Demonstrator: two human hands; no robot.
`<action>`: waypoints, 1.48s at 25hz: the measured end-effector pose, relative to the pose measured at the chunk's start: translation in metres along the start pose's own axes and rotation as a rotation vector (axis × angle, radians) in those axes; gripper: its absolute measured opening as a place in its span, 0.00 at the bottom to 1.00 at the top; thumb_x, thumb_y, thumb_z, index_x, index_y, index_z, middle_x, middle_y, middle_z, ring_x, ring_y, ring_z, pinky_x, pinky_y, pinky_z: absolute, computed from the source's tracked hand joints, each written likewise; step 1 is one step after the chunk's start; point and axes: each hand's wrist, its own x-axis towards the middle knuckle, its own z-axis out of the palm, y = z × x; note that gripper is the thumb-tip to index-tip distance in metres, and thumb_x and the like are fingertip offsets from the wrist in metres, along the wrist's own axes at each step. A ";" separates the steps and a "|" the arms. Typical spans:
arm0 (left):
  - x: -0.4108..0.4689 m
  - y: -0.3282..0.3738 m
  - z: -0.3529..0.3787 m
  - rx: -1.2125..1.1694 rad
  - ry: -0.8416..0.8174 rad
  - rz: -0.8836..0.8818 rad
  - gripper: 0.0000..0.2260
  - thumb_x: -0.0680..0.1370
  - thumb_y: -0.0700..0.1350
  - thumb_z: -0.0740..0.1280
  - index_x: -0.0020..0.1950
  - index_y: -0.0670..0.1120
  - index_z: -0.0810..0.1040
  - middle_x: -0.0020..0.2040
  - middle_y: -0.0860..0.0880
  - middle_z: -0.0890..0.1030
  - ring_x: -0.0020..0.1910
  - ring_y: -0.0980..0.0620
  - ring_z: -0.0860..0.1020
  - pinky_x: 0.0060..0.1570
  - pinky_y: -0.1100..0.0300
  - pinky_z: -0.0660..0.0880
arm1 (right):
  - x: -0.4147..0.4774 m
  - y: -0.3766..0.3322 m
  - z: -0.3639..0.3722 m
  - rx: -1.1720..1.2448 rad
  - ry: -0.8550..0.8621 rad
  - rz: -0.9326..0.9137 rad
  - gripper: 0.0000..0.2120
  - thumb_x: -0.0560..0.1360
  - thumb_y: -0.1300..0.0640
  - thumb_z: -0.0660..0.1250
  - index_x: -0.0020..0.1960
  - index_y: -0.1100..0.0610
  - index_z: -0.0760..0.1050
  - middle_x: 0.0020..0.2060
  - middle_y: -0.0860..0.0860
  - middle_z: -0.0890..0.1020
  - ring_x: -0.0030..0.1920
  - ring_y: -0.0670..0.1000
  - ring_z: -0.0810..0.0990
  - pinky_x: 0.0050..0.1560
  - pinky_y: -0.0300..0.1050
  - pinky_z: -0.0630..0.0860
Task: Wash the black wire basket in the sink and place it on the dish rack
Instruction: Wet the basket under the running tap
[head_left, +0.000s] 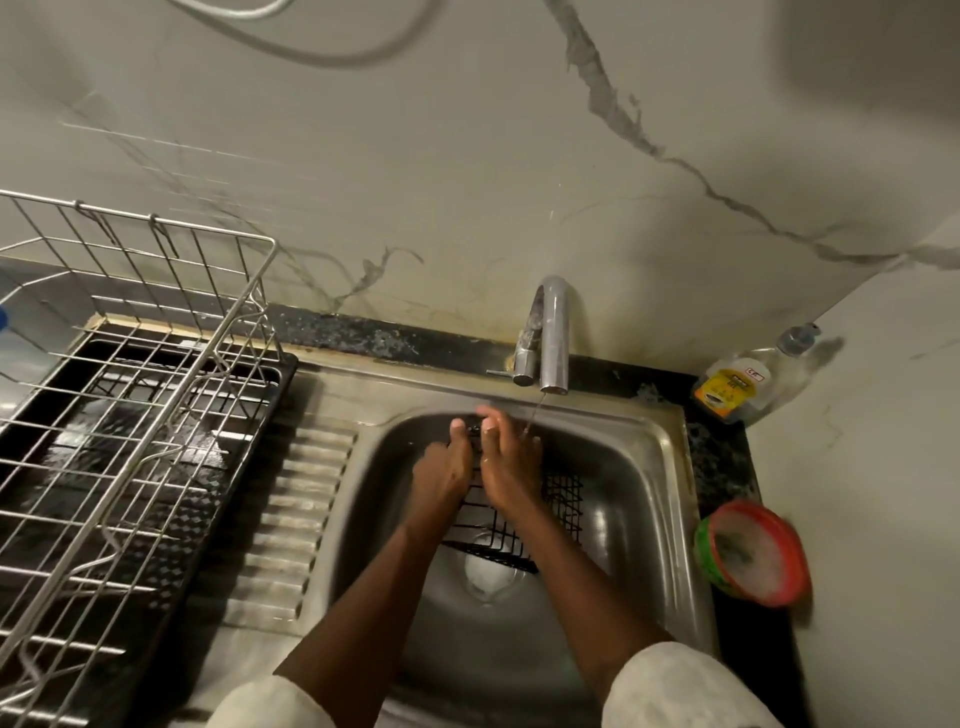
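1. Head view, edges: the steel sink (670, 467) takes up the middle of the bench. Its rim closes the basin on all four sides. The chrome faucet (551, 332) overhangs the far rim, and a thin stream of water (535, 415) falls just inside it.
2. Left of the basin lies the ridged drainboard (296, 509). Beyond that the steel wire dish rack (130, 395) stands over a black drip tray (244, 447). The rack's tall right side rises just beside the drainboard.
3. On the right the bench is a narrow dark strip against the marble wall. A clear dish soap bottle (743, 384) stands in the far corner. Nearer us, a red-and-green bowl (753, 551) of suds sits just beside the sink rim.
4. Open room: the basin floor shows bare steel in front of and to the right of the drain (485, 571), and the space above the drainboard is open.
5. The black wire basket (519, 514) is inside the sink, tilted. Its near edge is down by the drain and its far edge is raised toward the faucet.
6. The left hand (444, 467) grips the far left part of the basket with its thumb on top.
7. The right hand (506, 467) lies just beside it, holding the far rim, with its outer fingers in the stream. Both hands are blurred.
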 end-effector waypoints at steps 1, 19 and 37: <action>-0.001 0.006 0.000 -0.004 0.038 -0.009 0.29 0.83 0.67 0.54 0.54 0.44 0.83 0.52 0.41 0.83 0.50 0.43 0.81 0.56 0.48 0.79 | 0.001 -0.002 0.003 0.038 0.026 0.018 0.24 0.83 0.38 0.42 0.74 0.41 0.65 0.69 0.50 0.74 0.71 0.51 0.68 0.76 0.60 0.56; -0.008 -0.029 0.013 -0.275 0.297 -0.382 0.35 0.79 0.67 0.64 0.71 0.38 0.74 0.64 0.35 0.79 0.60 0.35 0.79 0.63 0.42 0.76 | 0.021 0.056 -0.003 -0.080 0.039 0.715 0.34 0.83 0.37 0.41 0.82 0.55 0.48 0.82 0.54 0.50 0.81 0.56 0.49 0.79 0.61 0.45; -0.002 -0.026 0.008 -0.308 0.327 -0.349 0.28 0.82 0.61 0.65 0.65 0.36 0.78 0.59 0.38 0.80 0.57 0.38 0.79 0.58 0.49 0.74 | -0.027 0.017 0.041 -0.028 0.069 0.567 0.37 0.81 0.33 0.40 0.82 0.54 0.39 0.82 0.52 0.42 0.81 0.55 0.42 0.79 0.60 0.40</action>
